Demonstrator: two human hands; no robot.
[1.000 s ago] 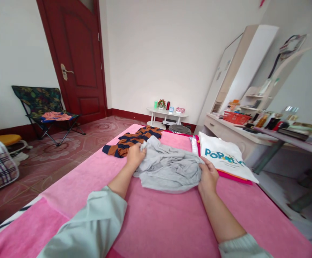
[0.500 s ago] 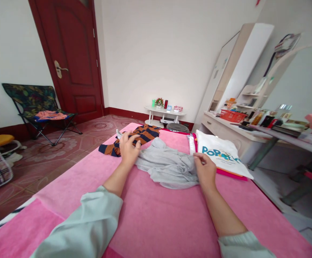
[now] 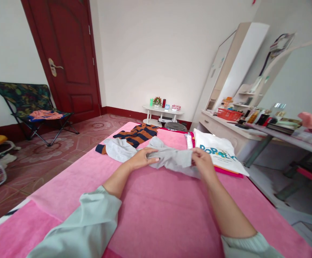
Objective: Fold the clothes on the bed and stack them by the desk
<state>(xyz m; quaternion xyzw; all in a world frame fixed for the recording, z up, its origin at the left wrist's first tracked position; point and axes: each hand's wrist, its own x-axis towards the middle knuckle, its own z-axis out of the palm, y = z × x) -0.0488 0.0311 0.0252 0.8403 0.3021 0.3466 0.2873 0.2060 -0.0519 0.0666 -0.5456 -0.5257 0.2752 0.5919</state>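
A crumpled light grey garment (image 3: pixel 172 157) lies across the middle of the pink bedspread (image 3: pixel 166 211); its folds hide what kind it is. One grey length of it reaches left past my left hand (image 3: pixel 142 158), which lies against the cloth with thumb and fingers apart. My right hand (image 3: pixel 202 161) pinches the garment's right end and holds it slightly raised. Behind the grey cloth, an orange and navy striped garment (image 3: pixel 137 133) is spread out. Just beyond my right hand is a folded white printed shirt (image 3: pixel 217 147), on top of red and orange cloth.
A dressing table (image 3: pixel 225 125) with a red basket (image 3: pixel 229 114) and bottles stands at the right. Small white table (image 3: pixel 162 109) with flowers against the back wall. On the left are a folding chair (image 3: pixel 24 96) holding clothes and a dark red door (image 3: pixel 64 53).
My left hand has moved right and towards me, leaving the grey length at left in view. The right hand has lifted the garment's right end a little. The view has shifted slightly.
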